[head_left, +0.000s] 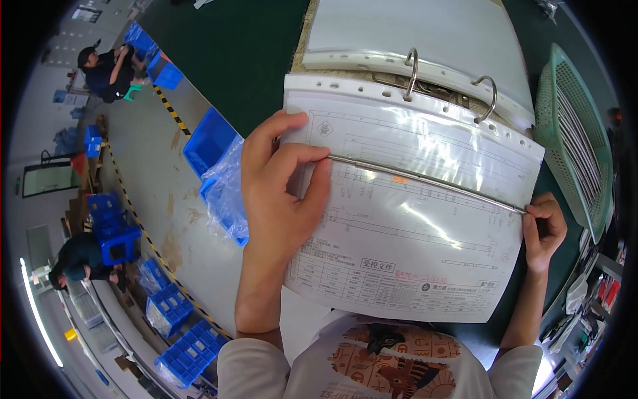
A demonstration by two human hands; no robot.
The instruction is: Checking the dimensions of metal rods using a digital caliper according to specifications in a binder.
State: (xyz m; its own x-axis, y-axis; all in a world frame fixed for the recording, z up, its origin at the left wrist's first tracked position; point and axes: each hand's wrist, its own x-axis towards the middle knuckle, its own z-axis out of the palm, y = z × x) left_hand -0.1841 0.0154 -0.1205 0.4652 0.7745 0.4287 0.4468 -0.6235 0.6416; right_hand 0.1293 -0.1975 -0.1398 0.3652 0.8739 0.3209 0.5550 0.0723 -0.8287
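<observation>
A thin metal rod [425,181] lay diagonally across the plastic-sleeved drawing sheet [405,219], below the ring binder [452,86] and its two open rings. The left hand [279,193] pinched the rod's near end between thumb and fingers; the right hand [545,229] closed on the far end at the sheet's edge. The rod looked light, stiff and slippery on the glossy sleeve, best gripped at both tips.
</observation>
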